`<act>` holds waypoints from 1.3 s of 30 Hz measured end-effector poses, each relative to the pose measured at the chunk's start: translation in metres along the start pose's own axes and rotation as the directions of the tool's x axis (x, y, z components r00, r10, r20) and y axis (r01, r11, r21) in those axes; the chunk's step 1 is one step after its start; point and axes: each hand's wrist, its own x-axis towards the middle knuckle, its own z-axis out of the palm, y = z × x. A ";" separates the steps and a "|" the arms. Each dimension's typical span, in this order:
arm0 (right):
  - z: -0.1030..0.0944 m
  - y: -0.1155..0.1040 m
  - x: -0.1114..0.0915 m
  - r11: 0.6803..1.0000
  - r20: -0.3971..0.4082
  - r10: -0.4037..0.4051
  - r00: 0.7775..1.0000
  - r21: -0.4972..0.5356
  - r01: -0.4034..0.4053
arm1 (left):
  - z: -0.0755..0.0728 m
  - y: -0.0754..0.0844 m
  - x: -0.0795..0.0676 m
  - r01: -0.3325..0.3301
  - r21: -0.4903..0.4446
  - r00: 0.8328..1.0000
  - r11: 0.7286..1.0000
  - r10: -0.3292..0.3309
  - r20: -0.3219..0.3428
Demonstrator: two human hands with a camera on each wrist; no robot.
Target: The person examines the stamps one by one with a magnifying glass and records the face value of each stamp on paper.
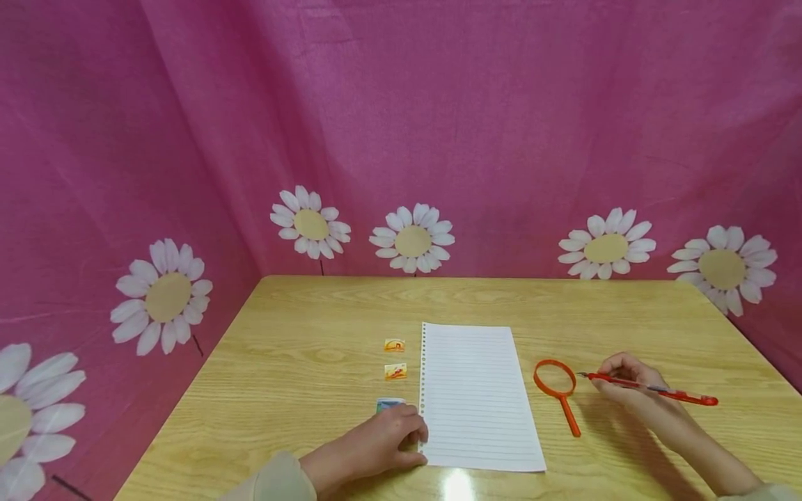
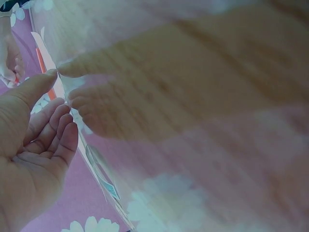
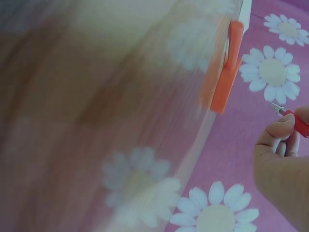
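Note:
A sheet of lined, hole-punched paper [image 1: 473, 396] lies on the wooden table. At its lower left edge rests my left hand [image 1: 388, 442], thumb and fingertips touching the margin; the left wrist view shows that hand [image 2: 41, 145] with its fingers loosely bent. My right hand [image 1: 645, 403] pinches a red pen [image 1: 686, 396], its uncapped metal tip pointing left. In the right wrist view the pen [image 3: 298, 123] is held above the tabletop. An orange magnifying glass [image 1: 569, 416] lies between the paper and my right hand.
Two small yellow-orange picture stamps or cards, an upper one [image 1: 395, 346] and a lower one [image 1: 395, 371], lie left of the paper. A blue-green one [image 1: 388, 402] is partly hidden by my left hand. A pink daisy-print curtain [image 1: 501, 139] hangs behind the glossy table [image 1: 301, 348].

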 end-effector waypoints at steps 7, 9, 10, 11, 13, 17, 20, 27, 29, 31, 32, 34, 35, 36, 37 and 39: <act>0.021 -0.013 0.001 0.992 0.014 0.105 0.994 -0.065 -0.104 | 0.001 -0.002 0.000 0.008 0.000 1.000 1.000 -0.008 0.015; 0.026 -0.015 0.003 0.992 0.014 0.104 0.995 -0.071 -0.102 | 0.002 -0.003 0.000 0.005 0.000 1.000 1.000 -0.005 0.014; 0.029 -0.016 0.004 0.992 0.016 0.104 0.994 -0.067 -0.103 | 0.002 -0.003 0.000 0.004 0.000 1.000 1.000 -0.004 0.013; 0.031 -0.017 0.005 0.993 0.021 0.106 0.994 -0.059 -0.105 | 0.002 -0.003 0.000 0.003 0.002 1.000 1.000 -0.003 0.012; 0.036 -0.018 0.007 0.992 0.044 0.120 0.992 -0.044 -0.118 | 0.003 -0.004 0.000 0.000 0.005 1.000 1.000 -0.001 0.009; 0.047 -0.019 0.011 0.991 0.115 0.106 0.988 0.069 -0.115 | 0.004 -0.006 -0.001 -0.008 0.011 1.000 1.000 0.008 -0.001; 0.056 -0.021 0.014 0.983 0.168 0.068 0.983 0.155 -0.095 | 0.005 -0.006 -0.001 -0.020 0.016 1.000 1.000 0.020 -0.013; 0.077 -0.031 0.021 0.988 0.192 0.120 0.974 0.071 -0.136 | 0.005 -0.007 -0.001 -0.038 0.021 0.999 0.999 0.038 -0.023; 0.083 -0.033 0.023 0.987 0.186 0.150 0.971 0.028 -0.158 | 0.005 -0.006 -0.001 -0.041 0.022 0.999 0.999 0.041 -0.024; 0.089 -0.035 0.026 0.986 0.192 0.161 0.968 0.020 -0.168 | 0.005 -0.006 -0.001 -0.038 0.020 0.999 0.999 0.039 -0.021; 0.092 -0.035 0.027 0.986 0.191 0.161 0.968 0.016 -0.167 | 0.005 -0.006 -0.001 -0.036 0.018 0.999 0.999 0.037 -0.019; 0.098 -0.035 0.029 0.988 0.195 0.145 0.970 0.019 -0.152 | 0.005 -0.005 -0.001 -0.035 0.018 0.999 0.999 0.036 -0.017; 0.101 -0.034 0.031 0.990 0.201 0.129 0.971 0.030 -0.137 | 0.005 -0.005 0.000 -0.033 0.017 0.999 0.999 0.034 -0.015; 0.103 -0.034 0.032 0.991 0.206 0.113 0.972 0.041 -0.124 | 0.004 -0.005 0.000 -0.034 0.018 0.999 0.999 0.034 -0.015; 0.105 -0.033 0.033 0.993 0.213 0.094 0.973 0.047 -0.107 | 0.004 -0.005 0.000 -0.035 0.021 0.999 0.999 0.036 -0.016; 0.110 -0.033 0.035 0.995 0.239 0.048 0.970 0.072 -0.067 | 0.004 -0.005 0.001 -0.036 0.027 0.999 0.999 0.037 -0.015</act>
